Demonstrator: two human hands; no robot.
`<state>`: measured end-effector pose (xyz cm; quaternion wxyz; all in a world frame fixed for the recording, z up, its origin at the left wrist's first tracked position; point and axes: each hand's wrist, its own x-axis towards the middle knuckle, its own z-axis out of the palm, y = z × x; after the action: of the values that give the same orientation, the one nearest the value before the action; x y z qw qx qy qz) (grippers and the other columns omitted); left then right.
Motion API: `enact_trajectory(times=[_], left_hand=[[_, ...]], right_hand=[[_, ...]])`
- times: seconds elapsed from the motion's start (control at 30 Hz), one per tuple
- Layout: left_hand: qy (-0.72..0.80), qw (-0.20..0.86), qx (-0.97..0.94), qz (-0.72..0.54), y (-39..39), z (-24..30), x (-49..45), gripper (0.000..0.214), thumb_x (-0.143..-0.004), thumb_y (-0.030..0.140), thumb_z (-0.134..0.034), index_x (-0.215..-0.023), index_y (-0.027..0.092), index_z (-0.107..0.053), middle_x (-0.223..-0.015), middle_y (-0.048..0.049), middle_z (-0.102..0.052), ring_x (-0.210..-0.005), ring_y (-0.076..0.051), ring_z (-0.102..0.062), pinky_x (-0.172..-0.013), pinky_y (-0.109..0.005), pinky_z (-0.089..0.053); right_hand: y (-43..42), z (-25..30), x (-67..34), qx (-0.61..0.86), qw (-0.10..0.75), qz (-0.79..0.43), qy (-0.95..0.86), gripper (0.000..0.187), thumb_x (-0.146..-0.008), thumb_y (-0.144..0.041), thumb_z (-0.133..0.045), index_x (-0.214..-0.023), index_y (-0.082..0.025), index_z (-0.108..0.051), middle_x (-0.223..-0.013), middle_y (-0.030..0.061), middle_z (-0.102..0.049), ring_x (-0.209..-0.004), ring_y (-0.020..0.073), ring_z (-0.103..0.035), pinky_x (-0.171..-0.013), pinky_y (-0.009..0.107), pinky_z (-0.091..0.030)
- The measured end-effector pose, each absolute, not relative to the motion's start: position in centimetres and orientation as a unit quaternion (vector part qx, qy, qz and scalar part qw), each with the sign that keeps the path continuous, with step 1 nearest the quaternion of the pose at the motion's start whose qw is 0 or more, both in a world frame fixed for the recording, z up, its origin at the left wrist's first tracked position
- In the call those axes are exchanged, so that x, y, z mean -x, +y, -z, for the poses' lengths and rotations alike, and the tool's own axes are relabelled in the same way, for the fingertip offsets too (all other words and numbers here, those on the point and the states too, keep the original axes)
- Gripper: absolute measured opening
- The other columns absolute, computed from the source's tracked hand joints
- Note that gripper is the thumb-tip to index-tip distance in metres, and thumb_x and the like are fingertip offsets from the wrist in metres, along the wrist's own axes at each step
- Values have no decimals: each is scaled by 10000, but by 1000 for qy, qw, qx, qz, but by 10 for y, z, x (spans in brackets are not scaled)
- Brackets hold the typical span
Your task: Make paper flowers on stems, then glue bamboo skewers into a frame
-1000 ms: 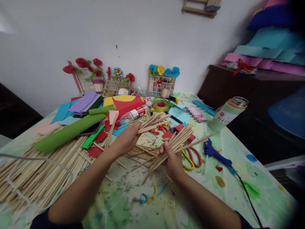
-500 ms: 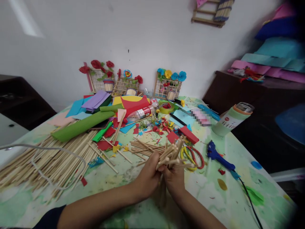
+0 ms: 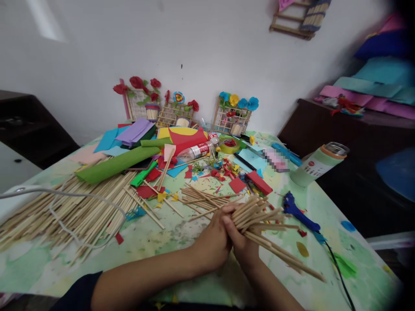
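Note:
A bundle of thin wooden sticks (image 3: 256, 211) is clasped between my two hands above the front of the table. My left hand (image 3: 216, 235) is closed around the bundle from the left, its fingers partly hidden. Pressed against it, my right hand (image 3: 244, 245) is closed on the same sticks, with the thumb lying along them. The stick ends fan out up and to the right, and a few longer ones slant down over my right wrist. Just behind my hands lies a small loose heap of sticks (image 3: 202, 198).
A large pile of sticks (image 3: 74, 216) with a grey cable (image 3: 94, 196) covers the left. Behind are green crepe paper (image 3: 119, 164), a plastic bottle (image 3: 197, 151) and paper scraps. A blue glue gun (image 3: 300, 216) and a green-and-white flask (image 3: 319, 164) stand right.
The bundle has tipped from nearly upright to leaning right, and its sticks now spread over my right hand. Both hands have shifted slightly right. The camera view has moved a little.

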<state>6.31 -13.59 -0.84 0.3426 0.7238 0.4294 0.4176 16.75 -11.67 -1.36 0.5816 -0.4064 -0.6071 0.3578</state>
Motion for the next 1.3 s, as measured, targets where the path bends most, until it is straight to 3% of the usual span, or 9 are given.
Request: enact_trajectory(times=[0.1, 0.2, 0.37, 0.47, 0.7, 0.8, 0.97, 1.17, 1.3], left_hand=[[397, 318, -789, -345, -135, 10, -53, 628, -752, 120, -493, -1342, 193, -287, -1325, -134, -411, -1264, -237, -348, -1067, -416, -304], [365, 305, -844, -248, -123, 7, -30, 622, -716, 267, -616, -1288, 200, -383, -1321, -127, -426, -1247, -259, -376, -1040, -410, -337], [450, 127, -874, -131, -79, 21, 18, 705, -741, 305, -623, -1362, 173, -319, -1437, -169, -323, -1331, -312, -260, -1077, -490, -223], [439, 99, -892, -56, -56, 35, 32, 640, -800, 368, -571, -1353, 139, -344, -1373, -174, -425, -1255, -293, -388, -1036, -438, -301], [435, -31, -900, -29, -30, 49, 21, 330, -912, 234, -379, -1217, 178, -493, -1104, -114, -592, -1047, -216, -527, -905, -348, -392], [476, -54, -877, -24, -23, 51, 13, 303, -907, 218, -381, -1174, 172, -517, -1089, -101, -594, -1043, -210, -522, -906, -336, -389], [560, -78, -824, -38, -21, 58, 9, 392, -893, 223, -384, -1259, 98, -445, -1184, -179, -549, -1112, -272, -486, -927, -416, -365], [596, -68, -797, -65, -34, 54, 15, 523, -867, 354, -451, -1308, 77, -401, -1283, -199, -499, -1189, -299, -440, -992, -439, -312], [576, -46, -812, -79, -50, 48, 21, 523, -861, 331, -461, -1313, 75, -403, -1336, -196, -466, -1233, -298, -406, -1033, -449, -278]], right_hand=[[-120, 24, -177, 411, 603, -359, -582, 105, -767, -256, -617, -857, -202, -617, -814, 37, -655, -834, 214, -620, -809, 381, -486], [-122, 30, -183, 354, 655, -419, -519, 78, -823, -217, -555, -901, -218, -559, -752, -8, -614, -759, 172, -616, -778, 366, -486], [-119, 28, -187, 317, 710, -434, -456, 99, -825, -183, -548, -904, -216, -499, -678, -33, -571, -652, 145, -591, -712, 361, -489], [-117, 27, -188, 326, 716, -424, -449, 105, -817, -179, -556, -898, -207, -495, -661, -30, -563, -634, 146, -585, -666, 342, -489], [-118, 32, -189, 335, 715, -424, -442, 78, -817, -171, -557, -875, -195, -511, -671, -27, -566, -647, 143, -580, -698, 349, -489], [-119, 29, -187, 321, 712, -435, -447, 69, -827, -168, -545, -871, -199, -502, -676, -31, -566, -661, 138, -580, -723, 353, -487], [-111, 0, -189, 313, 719, -395, -479, 85, -830, -184, -545, -898, -209, -499, -701, -26, -554, -662, 141, -584, -661, 321, -499], [-77, 3, -180, 452, 600, -291, -592, 117, -750, -285, -613, -793, -195, -552, -699, 3, -598, -641, 157, -577, -628, 302, -494], [-63, 34, -169, 441, 536, -329, -640, 138, -715, -317, -623, -760, -191, -586, -665, 8, -624, -593, 161, -576, -561, 288, -484]])
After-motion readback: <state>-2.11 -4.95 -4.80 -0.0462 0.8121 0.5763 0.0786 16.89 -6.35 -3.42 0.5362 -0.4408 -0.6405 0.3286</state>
